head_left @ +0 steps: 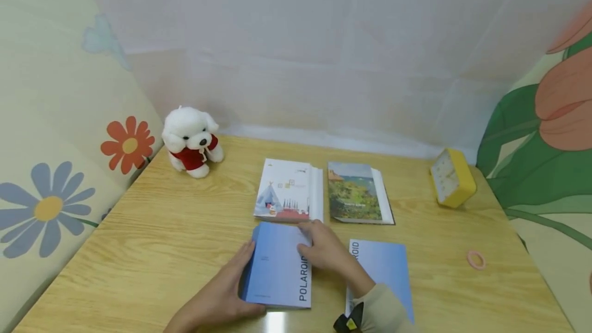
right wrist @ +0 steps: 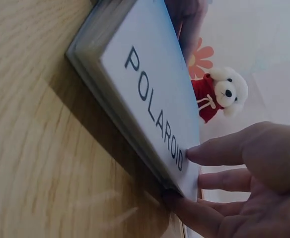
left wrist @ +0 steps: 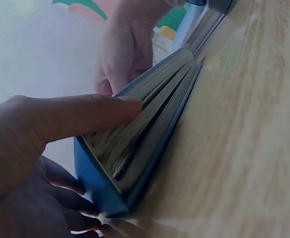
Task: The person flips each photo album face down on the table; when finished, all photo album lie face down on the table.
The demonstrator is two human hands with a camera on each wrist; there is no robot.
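A blue photo album (head_left: 281, 271) with POLAROID printed on its cover lies at the table's front. My left hand (head_left: 226, 284) grips it at the spine side, the thumb lying across the page edges in the left wrist view. My right hand (head_left: 326, 251) pinches the far right corner, with its thumb on the cover in the right wrist view. Just right of it, partly under the right forearm, lies a second blue album (head_left: 384, 271). Behind the gripped album are a white album (head_left: 283, 194) with a tent picture and an album with a landscape cover (head_left: 353, 194).
A white plush dog (head_left: 189, 140) in a red top sits at the back left of the wooden table (head_left: 139, 235). At the right are a yellow clock (head_left: 453, 178) and a small pink ring (head_left: 476, 260). A white cloth (head_left: 300, 66) hangs behind.
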